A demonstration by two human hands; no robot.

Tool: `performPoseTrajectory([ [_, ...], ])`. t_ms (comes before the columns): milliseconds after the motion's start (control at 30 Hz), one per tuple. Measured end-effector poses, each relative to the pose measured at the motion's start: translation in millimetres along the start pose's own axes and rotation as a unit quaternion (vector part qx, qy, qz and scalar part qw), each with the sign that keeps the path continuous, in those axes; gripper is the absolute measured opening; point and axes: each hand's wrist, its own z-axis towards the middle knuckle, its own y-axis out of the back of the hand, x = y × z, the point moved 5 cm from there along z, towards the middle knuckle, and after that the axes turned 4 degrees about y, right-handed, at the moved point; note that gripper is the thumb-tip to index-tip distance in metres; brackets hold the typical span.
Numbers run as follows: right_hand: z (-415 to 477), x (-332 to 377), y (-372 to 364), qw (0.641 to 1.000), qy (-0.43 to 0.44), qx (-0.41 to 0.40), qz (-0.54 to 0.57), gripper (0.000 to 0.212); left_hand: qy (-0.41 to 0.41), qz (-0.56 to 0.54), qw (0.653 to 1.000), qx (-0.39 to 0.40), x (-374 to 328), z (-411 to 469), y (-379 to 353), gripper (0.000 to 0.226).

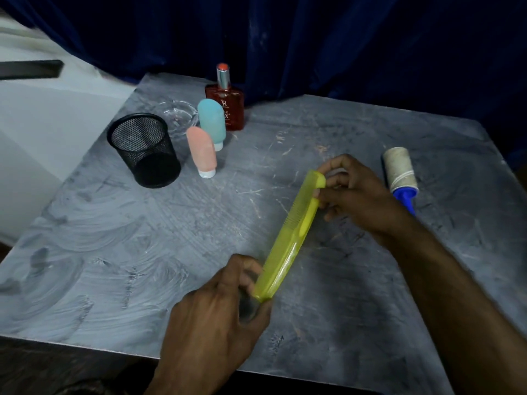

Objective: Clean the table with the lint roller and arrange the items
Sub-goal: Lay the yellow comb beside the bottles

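Both hands, left hand (216, 306) and right hand (353, 192), pinch the long yellow plastic comb (288, 240) above the desk (114, 223); arranging, likely toward the black mesh cup (144, 151) near the far left corner.

Dark blue curtain (342, 38) behind, white ledge (42, 115) at left — flat black object (31, 69) on it, perhaps a phone

Blue handle of the lint roller (400, 178), lower end seemingly behind right forearm (427, 252).
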Motion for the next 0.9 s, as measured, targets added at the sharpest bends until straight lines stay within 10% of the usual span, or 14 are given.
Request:
performPoseTrajectory([
  [233,68,57,3,0.997,0.07,-0.038,-0.002,0.028,-0.03,-0.084,0.994,-0.061,-19,54,9,0.047],
  [900,201,17,-51,0.979,-0.008,-0.065,-0.192,0.016,-0.004,0.155,0.986,-0.054,-10,146,0,0.042],
])
